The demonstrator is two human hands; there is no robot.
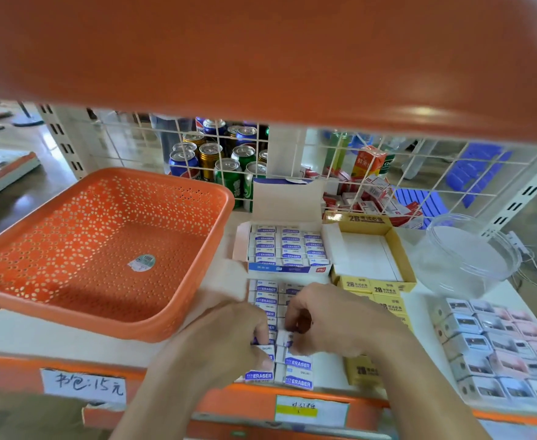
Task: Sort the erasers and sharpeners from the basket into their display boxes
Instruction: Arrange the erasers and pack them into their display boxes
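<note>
Left hand [229, 341]: fingers curled down and thumb tucked in, pinching one of the blue-and-white erasers [298, 365] at the near left of the loose rows.
Right hand [337, 322]: knuckles up and fingers bent under, fingertips closed on an eraser in the middle of the same rows, just beside the left hand.
Blue-and-white erasers: lay in two neat columns on the white shelf [38, 338], running from its front edge back to the blue display box [287, 268].
Blue display box: lid flap stood upright, inside packed with rows of the same erasers.
Yellow display box [368, 285]: just right of the blue one and touching it, its white floor bare.
Yellow erasers [360, 371]: loose on the shelf in front of that box — partly hidden by the right forearm.
Sharpeners [495, 341]: small boxed packs in rows at the far right.
Orange basket [102, 265]: at the left — only a round sticker on its floor.
Clear tub [470, 258]: behind the sharpeners.
Drink cans [222, 160]: behind the wire grid.
</note>
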